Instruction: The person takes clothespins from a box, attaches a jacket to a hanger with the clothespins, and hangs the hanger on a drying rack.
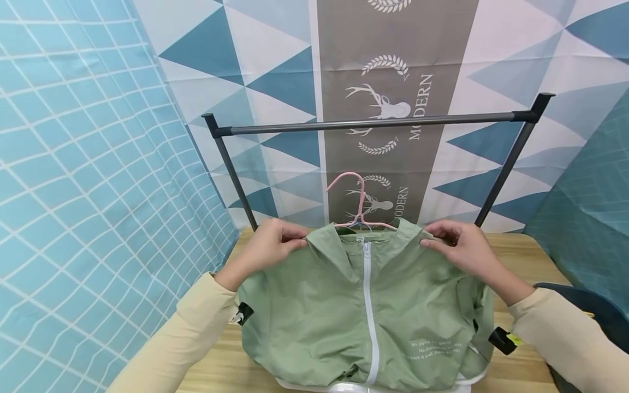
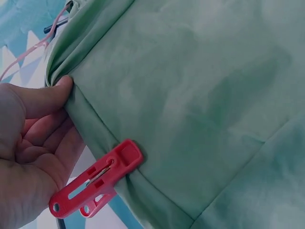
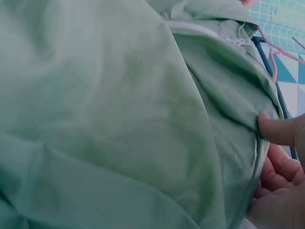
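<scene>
A light green zip-up jacket [image 1: 314, 311] with a white zipper [image 1: 368, 305] and small white lettering is held up by its shoulders, front toward me. Inside its neck sits a pink hanger [image 1: 361, 202], hook upward and pointing left. My left hand [image 1: 272, 245] pinches the shoulder on the left between thumb and fingers. On the opposite shoulder, my right hand [image 1: 459, 245] pinches the cloth the same way. The left wrist view shows a red clothespin [image 2: 102, 176] clipped to the shoulder seam, just below the left fingers. Cloth hides the hanger's arms.
Behind the jacket stands a dark metal rack, its crossbar [image 1: 373, 124] spanning above the hanger. A wooden table [image 1: 521, 256] lies beneath. At the right is a dark container [image 1: 597, 305], partly behind the right sleeve. White plastic edges show below the hem. Patterned cloth covers the walls.
</scene>
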### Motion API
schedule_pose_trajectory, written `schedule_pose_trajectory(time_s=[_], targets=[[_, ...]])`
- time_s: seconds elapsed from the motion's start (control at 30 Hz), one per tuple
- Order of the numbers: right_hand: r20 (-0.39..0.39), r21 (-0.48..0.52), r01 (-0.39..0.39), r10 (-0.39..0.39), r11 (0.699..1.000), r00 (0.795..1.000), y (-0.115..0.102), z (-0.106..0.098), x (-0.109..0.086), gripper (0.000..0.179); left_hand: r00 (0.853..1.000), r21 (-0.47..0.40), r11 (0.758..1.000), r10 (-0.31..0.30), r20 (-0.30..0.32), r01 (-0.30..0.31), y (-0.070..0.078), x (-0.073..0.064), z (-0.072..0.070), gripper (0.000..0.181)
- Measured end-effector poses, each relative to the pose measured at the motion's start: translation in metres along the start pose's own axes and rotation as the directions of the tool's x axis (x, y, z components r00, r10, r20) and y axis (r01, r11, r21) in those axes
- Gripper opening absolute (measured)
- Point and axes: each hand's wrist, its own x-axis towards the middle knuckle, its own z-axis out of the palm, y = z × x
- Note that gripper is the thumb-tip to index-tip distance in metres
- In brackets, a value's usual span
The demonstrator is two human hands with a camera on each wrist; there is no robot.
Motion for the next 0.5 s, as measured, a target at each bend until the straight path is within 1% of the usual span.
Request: schedule_pose_trajectory(time_s=[0.13, 0.3, 0.4, 0.5], targets=[[0.043, -0.009, 0.013, -0.013, 1.0, 0.999, 0.008, -0.007, -0.002, 0.021, 1.0, -0.004, 1.0, 0.002, 0.007, -0.002, 0.001, 0.001, 0.0, 0.018], [0.101, -0.075, 0.014, -0.007, 0.997, 0.995, 0.015, -0.022, -0.006, 0.023, 1.0, 0.007, 1.0, 0.005, 0.005, -0.005, -0.003, 0.003, 0.0, 0.018], [0.118, -0.106, 0.021, -0.008, 0.994, 0.993, 0.019, -0.033, -0.008, 0.023, 1.0, 0.014, 1.0, 0.011, 0.0, -0.011, -0.004, 0.003, 0.0, 0.017], [0.122, -0.162, 0.058, -0.038, 0.985, 0.992, 0.027, -0.045, -0.009, 0.02, 1.0, 0.015, 1.0, 0.011, -0.002, -0.011, -0.005, 0.003, -0.001, 0.016]])
